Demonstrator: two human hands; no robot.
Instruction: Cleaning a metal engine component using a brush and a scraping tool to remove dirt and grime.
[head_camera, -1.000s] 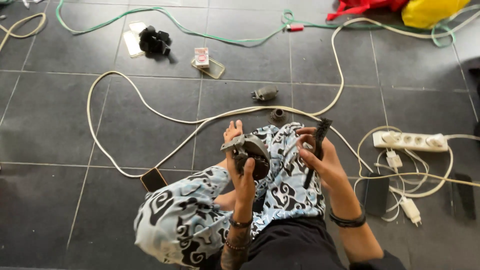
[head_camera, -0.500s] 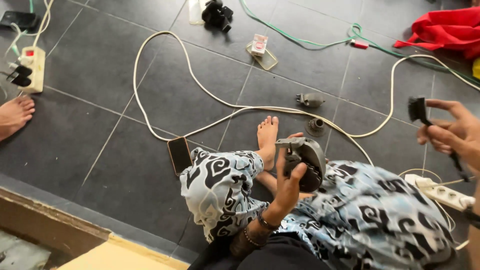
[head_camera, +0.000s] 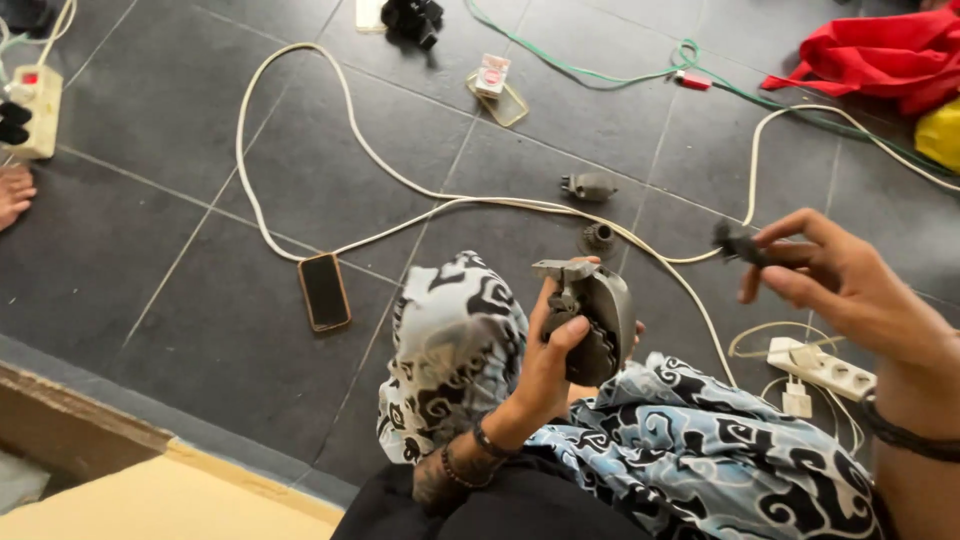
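We hold the grey machine part (head_camera: 590, 322) in our left hand (head_camera: 545, 365), fingers wrapped around it, over the lap. At three o'clock our right hand (head_camera: 850, 285) pinches a small dark piece (head_camera: 738, 243). It seems we are between steps of fitting; the next move needs careful lining up.

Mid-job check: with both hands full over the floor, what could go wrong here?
The right hand pinches a small dark part at the fingertips only; it could slip and drop. Two loose small parts lie on the floor by the white cable and could get kicked. The left hand holds the grey housing unsupported.
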